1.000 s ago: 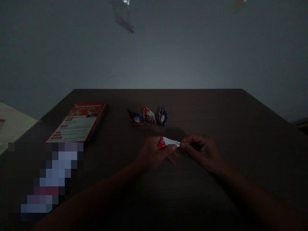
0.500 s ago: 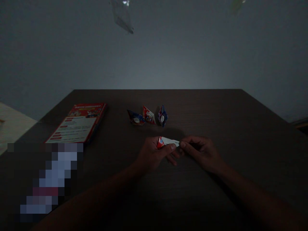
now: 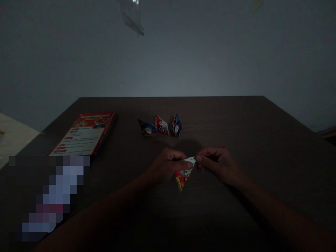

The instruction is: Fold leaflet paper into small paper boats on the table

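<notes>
1. Head view, nearest first: a blurred patch (image 3: pixel 52 196) covers the near left corner of the dark wooden tabletop (image 3: pixel 262 140), and both forearms reach in from the near edge towards the middle.
2. At the middle of the tabletop, the left hand (image 3: pixel 168 167) and the right hand (image 3: pixel 217 164) meet on a folded paper piece (image 3: pixel 185 173).
3. It is a small triangle, red and yellow print on its lower part and white along the top. It hangs point down between the hands, just above the wood or touching it; the dim light does not show which.
4. The left thumb and fingers are closed on the paper's upper left edge.
5. The right thumb and forefinger are pinched together on its white upper right corner, with the other right fingers curled in behind.
6. Farther back, a little left of centre, three folded paper shapes stand in a row just beside each other: a blue folded shape (image 3: pixel 147 128) on the left, a red and white folded shape (image 3: pixel 161 125) in the middle, and a second blue shape (image 3: pixel 177 126) on the right, upright on its point.
7. Level with them, near the left edge, a red-bordered printed booklet (image 3: pixel 82 134) lies flat.
8. Beyond the far edge rises a plain grey wall (image 3: pixel 236 52), and a clear plastic piece (image 3: pixel 132 17) hangs at the top of the view.
</notes>
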Available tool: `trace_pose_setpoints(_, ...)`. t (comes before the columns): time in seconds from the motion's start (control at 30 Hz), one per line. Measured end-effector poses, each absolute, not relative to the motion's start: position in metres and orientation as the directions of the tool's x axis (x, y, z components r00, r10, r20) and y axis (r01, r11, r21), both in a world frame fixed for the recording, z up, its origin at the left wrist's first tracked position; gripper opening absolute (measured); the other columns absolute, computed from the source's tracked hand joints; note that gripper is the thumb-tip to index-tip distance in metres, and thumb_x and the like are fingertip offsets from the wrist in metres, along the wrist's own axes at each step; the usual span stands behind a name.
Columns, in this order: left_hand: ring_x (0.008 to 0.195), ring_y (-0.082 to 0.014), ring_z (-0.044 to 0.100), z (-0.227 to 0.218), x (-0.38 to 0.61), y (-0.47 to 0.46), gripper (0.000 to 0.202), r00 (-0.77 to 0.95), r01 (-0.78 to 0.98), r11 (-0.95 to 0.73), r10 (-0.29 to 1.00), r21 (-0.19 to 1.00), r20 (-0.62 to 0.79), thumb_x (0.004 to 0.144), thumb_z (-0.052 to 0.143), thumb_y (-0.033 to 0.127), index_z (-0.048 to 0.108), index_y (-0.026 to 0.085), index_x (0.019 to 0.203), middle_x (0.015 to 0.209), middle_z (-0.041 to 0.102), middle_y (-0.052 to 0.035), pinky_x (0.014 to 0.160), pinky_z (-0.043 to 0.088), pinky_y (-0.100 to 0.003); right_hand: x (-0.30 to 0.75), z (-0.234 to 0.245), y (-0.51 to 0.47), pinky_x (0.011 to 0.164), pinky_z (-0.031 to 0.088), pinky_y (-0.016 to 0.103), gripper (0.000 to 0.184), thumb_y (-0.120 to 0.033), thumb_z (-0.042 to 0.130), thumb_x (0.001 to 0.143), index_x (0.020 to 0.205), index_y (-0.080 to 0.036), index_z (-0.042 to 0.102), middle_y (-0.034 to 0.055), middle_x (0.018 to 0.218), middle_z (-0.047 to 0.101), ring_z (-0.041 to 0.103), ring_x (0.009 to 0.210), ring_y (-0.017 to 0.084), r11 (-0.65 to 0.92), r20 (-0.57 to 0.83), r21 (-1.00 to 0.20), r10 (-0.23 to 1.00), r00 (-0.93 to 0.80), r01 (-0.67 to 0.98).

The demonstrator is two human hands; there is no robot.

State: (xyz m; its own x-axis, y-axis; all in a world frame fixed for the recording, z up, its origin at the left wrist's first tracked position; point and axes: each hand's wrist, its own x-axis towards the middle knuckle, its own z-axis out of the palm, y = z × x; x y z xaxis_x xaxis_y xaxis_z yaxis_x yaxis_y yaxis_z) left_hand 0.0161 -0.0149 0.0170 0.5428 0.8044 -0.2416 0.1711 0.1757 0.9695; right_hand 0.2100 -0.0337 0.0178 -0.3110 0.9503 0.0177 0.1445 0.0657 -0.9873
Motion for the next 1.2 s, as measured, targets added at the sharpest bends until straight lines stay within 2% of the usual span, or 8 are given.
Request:
trace_pose_setpoints(0.13,0.046,-0.0078,0.047,0.014,0.021,-0.021,0.020,0.490,0.078,0.233,0.838,0.969,-0.241,0.068,0.067,0.032,0.066,0.012,0.064,0.054,0.060,0.0000,0.046,0.032,-0.019,0.208,0.018,-0.034,0.056,0.046,0.024,0.025,-0.038,0.064,0.078,0.070,-0.015,0.065,0.0022,0.061,0.064,0.058,0.056,0.012,0.041,0.009,-0.995,0.948,-0.317,0.094)
trace_pose_setpoints(0.3,0.052,-0.0098,0.050,0.015,0.024,-0.025,0.023,0.494,0.039,0.231,0.841,0.972,-0.220,0.071,0.065,0.035,0.066,0.012,0.067,0.058,0.060,-0.0011,0.050,0.034,-0.020,0.208,0.020,-0.036,0.055,0.044,0.024,0.033,-0.044,0.060,0.080,0.064,-0.015,0.062,0.0014,0.057,0.061,0.056,0.054,0.012,0.067,0.021,-0.991,0.929,-0.369,0.113)
trace_pose_setpoints(0.47,0.048,-0.0063,0.034,0.014,0.024,-0.028,0.037,0.515,0.082,0.109,0.846,0.991,-0.136,0.079,0.056,0.043,0.055,0.013,0.058,0.050,0.040,0.0052,0.047,0.025,-0.020,0.208,0.018,-0.036,0.048,0.038,0.021,0.033,-0.043,0.061,0.079,0.061,-0.016,0.058,-0.0018,0.051,0.055,0.048,0.047,0.009,0.075,0.028,-0.990,0.936,-0.350,0.122)
trace_pose_setpoints(0.53,0.049,-0.0062,0.032,0.015,0.025,-0.031,0.038,0.519,0.091,0.059,0.849,0.994,-0.098,0.082,0.053,0.043,0.052,0.013,0.059,0.051,0.037,0.0056,0.047,0.024,-0.020,0.208,0.018,-0.036,0.047,0.037,0.021,0.033,-0.042,0.062,0.079,0.059,-0.016,0.057,-0.0027,0.049,0.053,0.046,0.046,0.008,0.084,0.047,-0.992,0.943,-0.330,0.098)
trace_pose_setpoints(0.7,0.051,-0.0067,0.035,0.019,0.026,-0.036,0.037,0.535,0.109,0.016,0.842,0.994,-0.072,0.086,0.047,0.044,0.056,0.013,0.067,0.054,0.039,0.0049,0.049,0.026,-0.020,0.204,0.018,-0.038,0.044,0.033,0.020,0.029,-0.040,0.062,0.079,0.062,-0.016,0.057,-0.0042,0.046,0.050,0.042,0.042,0.007,0.050,0.047,-0.999,0.954,-0.296,0.004)
trace_pose_setpoints(0.87,0.047,-0.0059,0.034,0.019,0.026,-0.037,0.036,0.554,0.027,0.095,0.827,0.995,-0.094,0.086,0.048,0.043,0.053,0.014,0.066,0.053,0.039,0.0050,0.046,0.025,-0.019,0.203,0.022,-0.041,0.048,0.034,0.021,0.038,-0.041,0.053,0.085,0.057,-0.016,0.053,-0.0022,0.050,0.050,0.044,0.048,0.008,0.114,0.081,-0.992,0.917,-0.390,0.060)
trace_pose_setpoints(0.97,0.047,-0.0056,0.033,0.020,0.027,-0.038,0.037,0.580,0.020,0.089,0.810,0.996,-0.084,0.086,0.048,0.043,0.049,0.014,0.063,0.053,0.039,0.0050,0.045,0.025,-0.019,0.202,0.023,-0.043,0.044,0.031,0.020,0.039,-0.042,0.049,0.088,0.059,-0.016,0.052,-0.0034,0.049,0.045,0.040,0.046,0.007,0.092,0.061,-0.995,0.888,-0.455,0.047)
trace_pose_setpoints(1.2,0.049,-0.0063,0.033,0.017,0.029,-0.038,0.038,0.573,-0.014,0.090,0.817,0.996,-0.066,0.086,0.045,0.047,0.046,0.015,0.064,0.054,0.039,0.0050,0.046,0.026,-0.019,0.201,0.017,-0.043,0.040,0.027,0.019,0.036,-0.041,0.049,0.088,0.064,-0.015,0.052,-0.0050,0.048,0.042,0.034,0.042,0.006,0.052,0.052,-0.999,0.897,-0.438,-0.014)
